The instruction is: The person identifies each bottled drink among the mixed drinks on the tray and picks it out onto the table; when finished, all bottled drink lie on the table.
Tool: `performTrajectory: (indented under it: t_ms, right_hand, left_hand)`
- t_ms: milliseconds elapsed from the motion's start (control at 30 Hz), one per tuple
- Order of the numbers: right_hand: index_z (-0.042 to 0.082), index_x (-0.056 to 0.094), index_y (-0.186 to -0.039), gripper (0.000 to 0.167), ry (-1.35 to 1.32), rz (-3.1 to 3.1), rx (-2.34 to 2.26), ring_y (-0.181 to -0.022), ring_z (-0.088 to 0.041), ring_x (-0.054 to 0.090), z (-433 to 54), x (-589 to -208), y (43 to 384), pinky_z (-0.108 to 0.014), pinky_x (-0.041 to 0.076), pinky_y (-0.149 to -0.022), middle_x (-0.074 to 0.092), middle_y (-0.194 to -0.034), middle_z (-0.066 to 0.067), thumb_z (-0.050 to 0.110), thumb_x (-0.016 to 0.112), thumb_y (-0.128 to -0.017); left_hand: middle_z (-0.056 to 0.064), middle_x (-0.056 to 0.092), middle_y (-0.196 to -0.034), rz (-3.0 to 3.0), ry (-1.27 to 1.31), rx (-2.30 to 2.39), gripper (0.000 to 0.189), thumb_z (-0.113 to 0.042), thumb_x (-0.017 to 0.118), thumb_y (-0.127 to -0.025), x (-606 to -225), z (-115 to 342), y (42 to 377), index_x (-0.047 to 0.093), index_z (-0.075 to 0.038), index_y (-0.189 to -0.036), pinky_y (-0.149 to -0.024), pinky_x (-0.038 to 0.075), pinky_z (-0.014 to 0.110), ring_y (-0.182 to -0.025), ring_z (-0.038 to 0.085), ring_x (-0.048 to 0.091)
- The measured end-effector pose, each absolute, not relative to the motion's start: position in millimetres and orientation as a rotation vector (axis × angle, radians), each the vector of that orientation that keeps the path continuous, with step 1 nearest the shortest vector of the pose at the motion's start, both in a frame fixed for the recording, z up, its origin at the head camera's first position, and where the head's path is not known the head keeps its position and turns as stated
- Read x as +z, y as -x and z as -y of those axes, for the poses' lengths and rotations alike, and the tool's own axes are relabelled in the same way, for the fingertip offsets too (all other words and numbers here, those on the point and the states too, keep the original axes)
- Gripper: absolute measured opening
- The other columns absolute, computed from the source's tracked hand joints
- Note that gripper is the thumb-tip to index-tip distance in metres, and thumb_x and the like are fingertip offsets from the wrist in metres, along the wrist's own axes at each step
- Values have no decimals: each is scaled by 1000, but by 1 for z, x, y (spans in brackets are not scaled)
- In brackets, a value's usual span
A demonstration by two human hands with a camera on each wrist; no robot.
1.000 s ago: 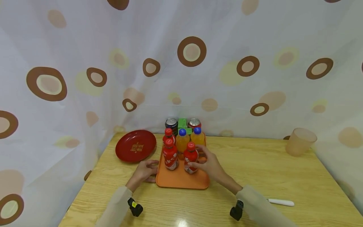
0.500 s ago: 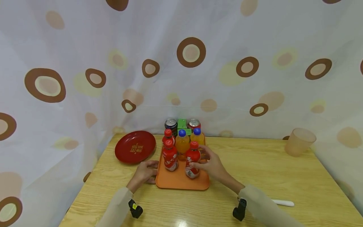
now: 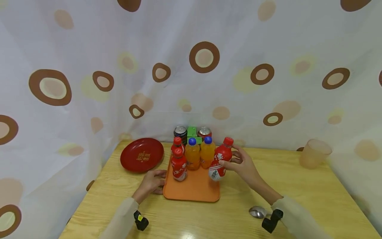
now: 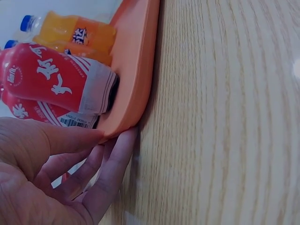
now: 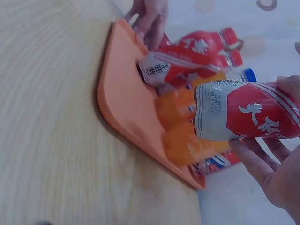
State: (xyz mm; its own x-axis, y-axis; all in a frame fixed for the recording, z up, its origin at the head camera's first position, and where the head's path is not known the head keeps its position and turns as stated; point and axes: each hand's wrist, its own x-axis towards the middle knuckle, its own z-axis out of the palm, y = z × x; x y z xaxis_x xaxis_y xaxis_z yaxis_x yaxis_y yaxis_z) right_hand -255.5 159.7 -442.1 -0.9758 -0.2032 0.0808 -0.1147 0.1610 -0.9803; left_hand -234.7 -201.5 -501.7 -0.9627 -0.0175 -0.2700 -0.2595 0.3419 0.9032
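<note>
My right hand [image 3: 246,167] grips a red-capped bottle [image 3: 221,160] with a red and white label, thumb on one side and fingers on the other. The bottle is tilted, its base raised over the right edge of the orange tray [image 3: 191,194]. My left hand [image 3: 151,182] pinches the tray's left rim, thumb at the top and fingertips against the outside, as the left wrist view shows. Two more red bottles [image 4: 51,77] stand upright along the tray's left side. Beside them are two orange soda bottles [image 3: 193,156] with blue caps.
Behind the bottles stand a dark can [image 3: 180,132], a red can [image 3: 204,132] and green boxes [image 3: 192,131]. A red plate [image 3: 142,155] lies to the tray's left. A spoon [image 3: 258,212] lies near my right wrist, and a frosted cup [image 3: 314,153] stands far right. A patterned curtain hangs behind.
My right hand has lifted the red bottle off the tray and carried it right and up, tilting it. The spoon's bowl has come into view. My left hand has stayed at the rim.
</note>
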Motion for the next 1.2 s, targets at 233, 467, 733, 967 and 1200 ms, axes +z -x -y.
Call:
performTrajectory:
  t_ms: [233, 467, 733, 967, 1200]
  right_hand:
    - [8, 33, -161, 78, 314, -2538, -1901, -107, -14, 68, -194, -436, 274, -24, 60, -87, 59, -138, -23, 22, 76, -97]
    - [9, 35, -160, 77, 309, -2778, -1785, -100, -2, 62, -226, -439, 292, -20, 58, -80, 58, -135, -22, 23, 77, -97]
    - [6, 36, -159, 76, 251, -2899, -1722, -101, -19, 64, -243, -445, 315, -16, 55, -75, 58, -132, -26, 23, 77, -97]
    - [6, 37, -156, 74, 203, -2976, -1666, -105, -29, 63, -255, -459, 330, -10, 51, -74, 58, -130, -25, 26, 77, -97]
    - [2, 35, -157, 76, 144, -3021, -1648, -108, -38, 62, -283, -474, 336, -7, 50, -72, 57, -131, -30, 27, 77, -97]
  left_hand:
    - [22, 68, -129, -2406, 248, 1652, 48, 8, 67, -91, -500, 203, 237, 63, 6, -139, -58, 63, 38, -81, 19, 70]
    - [27, 67, -130, -2431, 211, 1650, 48, 7, 68, -90, -500, 196, 238, 63, 9, -138, -58, 63, 38, -84, 22, 73]
    - [26, 67, -131, -2434, 236, 1641, 48, 6, 67, -91, -499, 200, 237, 63, 8, -139, -58, 63, 39, -88, 24, 72]
    - [27, 67, -133, -2421, 230, 1639, 48, 6, 68, -91, -499, 202, 238, 63, 8, -139, -58, 63, 39, -83, 22, 72]
    - [27, 66, -134, -2411, 243, 1633, 49, 7, 67, -91, -498, 201, 237, 62, 8, -140, -59, 63, 39, -84, 21, 72]
